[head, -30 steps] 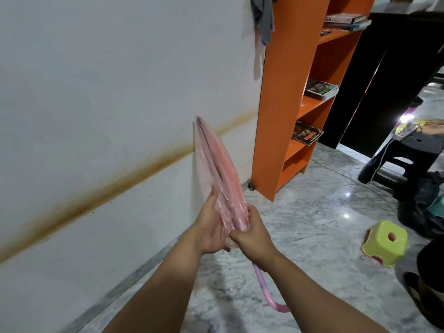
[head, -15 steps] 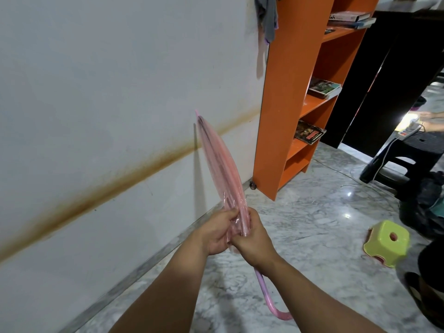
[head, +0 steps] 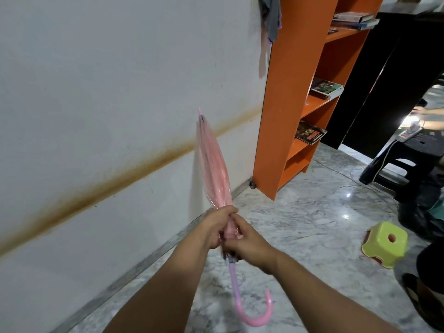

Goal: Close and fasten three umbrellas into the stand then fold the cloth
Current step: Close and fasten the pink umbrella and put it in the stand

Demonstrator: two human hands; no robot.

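I hold a closed pink see-through umbrella (head: 212,164) pointing up and away, its tip near the white wall. My left hand (head: 216,224) grips the gathered canopy at its lower end. My right hand (head: 247,243) pinches the same bunched end from the right, its fingers curled against the folds. The curved pink handle (head: 254,313) hangs below both hands over the marble floor. A grey cloth (head: 272,15) hangs at the top, beside the orange shelf. No stand is in view.
An orange bookshelf (head: 283,104) with books stands against the wall ahead. A small yellow-green stool (head: 384,243) sits on the floor at right. A black stool (head: 408,150) with a power strip and another person's arm are at the far right.
The canopy has been gathered tighter and narrower. Both hands have shifted down onto its lower end, and the whole handle hook has come into view.
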